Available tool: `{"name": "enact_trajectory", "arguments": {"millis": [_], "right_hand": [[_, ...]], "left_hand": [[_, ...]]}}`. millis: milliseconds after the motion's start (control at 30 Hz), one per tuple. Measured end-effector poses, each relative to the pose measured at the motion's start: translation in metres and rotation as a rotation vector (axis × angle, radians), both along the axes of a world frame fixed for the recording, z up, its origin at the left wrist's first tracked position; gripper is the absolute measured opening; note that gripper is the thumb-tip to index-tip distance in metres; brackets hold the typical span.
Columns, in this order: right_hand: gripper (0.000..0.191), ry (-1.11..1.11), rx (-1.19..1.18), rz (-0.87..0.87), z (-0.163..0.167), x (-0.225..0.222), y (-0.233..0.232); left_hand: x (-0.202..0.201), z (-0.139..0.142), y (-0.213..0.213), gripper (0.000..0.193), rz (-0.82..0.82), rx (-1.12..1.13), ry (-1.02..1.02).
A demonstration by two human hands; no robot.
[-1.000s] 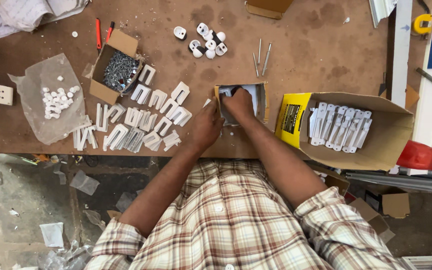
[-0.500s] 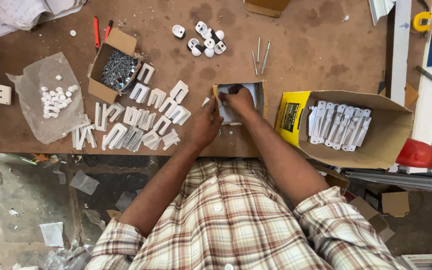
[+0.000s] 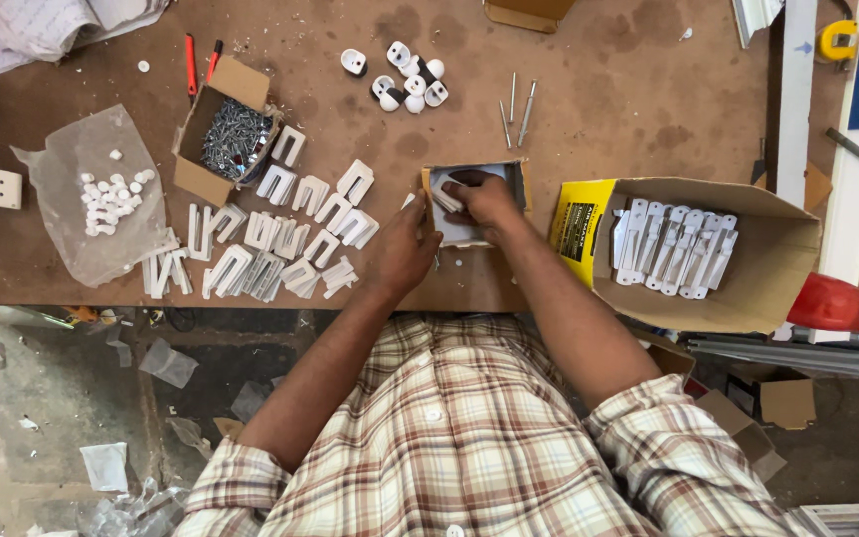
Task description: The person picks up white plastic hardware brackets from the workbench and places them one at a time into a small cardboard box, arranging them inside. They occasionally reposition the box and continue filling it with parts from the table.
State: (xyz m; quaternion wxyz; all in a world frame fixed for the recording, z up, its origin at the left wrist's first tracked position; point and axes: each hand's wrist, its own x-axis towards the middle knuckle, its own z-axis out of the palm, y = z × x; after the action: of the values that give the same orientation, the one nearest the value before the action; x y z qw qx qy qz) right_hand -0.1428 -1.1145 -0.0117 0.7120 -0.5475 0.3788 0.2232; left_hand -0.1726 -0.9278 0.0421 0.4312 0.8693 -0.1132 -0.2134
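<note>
A small open cardboard box (image 3: 521, 184) lies on the brown workbench (image 3: 628, 109) in front of me. My right hand (image 3: 479, 199) reaches inside it, fingers closed around white plastic pieces. My left hand (image 3: 405, 249) presses against the box's left side and holds it steady. Left of the box, a spread of white plastic brackets (image 3: 280, 239) covers the bench.
A box of screws (image 3: 231, 134) and a plastic bag with small white plugs (image 3: 111, 194) lie at left. White round caps (image 3: 405, 80) and long nails (image 3: 516, 104) sit beyond the box. A large carton of white brackets (image 3: 678, 249) stands at right.
Both hands stay at the small box. My right hand has shifted slightly inside it; the left hand remains against its side.
</note>
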Motion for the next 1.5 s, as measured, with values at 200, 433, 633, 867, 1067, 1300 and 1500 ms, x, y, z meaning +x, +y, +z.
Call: {"name": "enact_trajectory", "arguments": {"millis": [200, 433, 633, 867, 1067, 1300, 1500], "right_hand": [[0.038, -0.147, -0.195, 0.025, -0.002, 0.0, 0.009], [0.044, -0.115, -0.248, -0.036, -0.004, 0.001, 0.011], [0.041, -0.096, -0.238, 0.062, 0.0, 0.0, 0.008], [0.043, -0.017, -0.176, -0.157, 0.002, 0.0, 0.018], [0.032, -0.035, -0.186, -0.276, -0.006, -0.003, 0.034], [0.035, -0.082, -0.684, 0.184, -0.006, -0.001, 0.031], [0.034, -0.036, -0.679, 0.347, -0.001, 0.002, 0.019]], "left_hand": [[0.002, 0.001, 0.001, 0.074, 0.001, 0.011, -0.006], [0.003, 0.003, 0.0, 0.074, 0.028, -0.033, 0.028], [0.004, 0.004, 0.0, 0.074, 0.024, -0.032, 0.022], [0.003, 0.001, 0.001, 0.072, 0.025, -0.015, 0.032], [0.002, -0.003, -0.001, 0.073, 0.04, -0.048, -0.023], [0.002, -0.008, -0.001, 0.073, 0.067, -0.105, 0.037], [0.003, -0.006, -0.001, 0.072, 0.037, -0.079, -0.038]]}}
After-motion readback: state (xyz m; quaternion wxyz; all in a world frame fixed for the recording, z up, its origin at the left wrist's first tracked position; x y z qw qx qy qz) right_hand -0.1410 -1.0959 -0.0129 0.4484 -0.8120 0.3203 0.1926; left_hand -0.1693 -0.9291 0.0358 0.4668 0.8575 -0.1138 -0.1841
